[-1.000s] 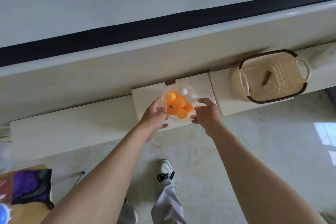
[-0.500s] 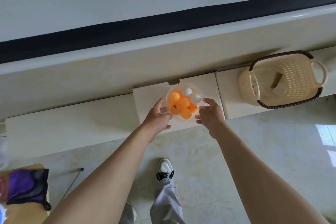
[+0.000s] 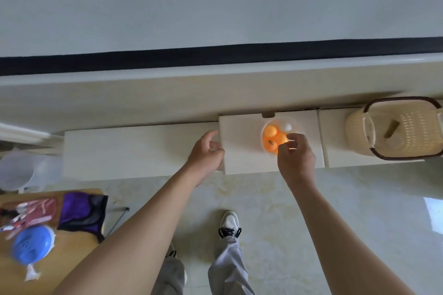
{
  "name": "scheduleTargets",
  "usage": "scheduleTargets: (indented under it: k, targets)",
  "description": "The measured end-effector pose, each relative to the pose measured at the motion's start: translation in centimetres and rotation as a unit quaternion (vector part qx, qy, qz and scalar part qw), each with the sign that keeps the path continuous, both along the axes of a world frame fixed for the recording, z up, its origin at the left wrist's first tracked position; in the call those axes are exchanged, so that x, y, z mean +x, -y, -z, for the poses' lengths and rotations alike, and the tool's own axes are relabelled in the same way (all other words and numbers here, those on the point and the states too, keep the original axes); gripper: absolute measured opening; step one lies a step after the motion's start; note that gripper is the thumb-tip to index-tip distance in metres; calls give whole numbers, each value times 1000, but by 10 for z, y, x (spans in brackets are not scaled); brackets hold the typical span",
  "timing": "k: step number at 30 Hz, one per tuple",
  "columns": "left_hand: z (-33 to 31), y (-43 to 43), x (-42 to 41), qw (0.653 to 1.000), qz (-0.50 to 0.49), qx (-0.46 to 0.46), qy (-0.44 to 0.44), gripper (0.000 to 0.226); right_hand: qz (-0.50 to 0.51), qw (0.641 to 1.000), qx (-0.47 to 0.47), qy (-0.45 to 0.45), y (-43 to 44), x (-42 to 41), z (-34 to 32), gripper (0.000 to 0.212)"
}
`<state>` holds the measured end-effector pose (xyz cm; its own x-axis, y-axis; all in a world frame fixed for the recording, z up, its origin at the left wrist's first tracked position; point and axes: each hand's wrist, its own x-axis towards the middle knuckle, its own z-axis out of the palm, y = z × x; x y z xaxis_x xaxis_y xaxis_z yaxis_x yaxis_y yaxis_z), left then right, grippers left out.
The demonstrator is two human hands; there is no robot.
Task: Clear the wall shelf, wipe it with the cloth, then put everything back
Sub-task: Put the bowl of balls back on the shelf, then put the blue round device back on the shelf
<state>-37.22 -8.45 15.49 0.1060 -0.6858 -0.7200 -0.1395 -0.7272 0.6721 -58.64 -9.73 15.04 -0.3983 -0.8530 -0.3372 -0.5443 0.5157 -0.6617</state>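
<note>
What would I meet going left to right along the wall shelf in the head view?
Left hand, clear round tub of orange and white balls, cream woven basket with dark brown rim.

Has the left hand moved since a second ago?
Yes. The left hand has left the tub of balls and gone leftward to the left edge of the raised shelf panel.

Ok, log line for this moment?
left hand: grips shelf edge | right hand: pinches ball tub | ball tub: on shelf | basket: untouched
</note>
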Motion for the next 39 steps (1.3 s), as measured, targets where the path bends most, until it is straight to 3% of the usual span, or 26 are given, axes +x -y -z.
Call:
scheduleTargets:
  k: [11, 19, 25, 39]
  targets:
    - [-18, -116, 189, 993, -91, -20, 67, 45, -170, 985, 11, 27, -67, 198, -8, 32]
    - [-2, -235, 325, 969, -222, 15, 109, 22, -311, 947, 72, 36, -145, 352, 5, 35]
    - [18, -314, 385, 949, -264, 58, 160, 12, -389, 912, 124, 48, -195, 433, 18, 34]
    - [95, -365, 467, 925, -297, 80, 221, 30, -432, 862, 256, 67, -256, 543, 86, 46]
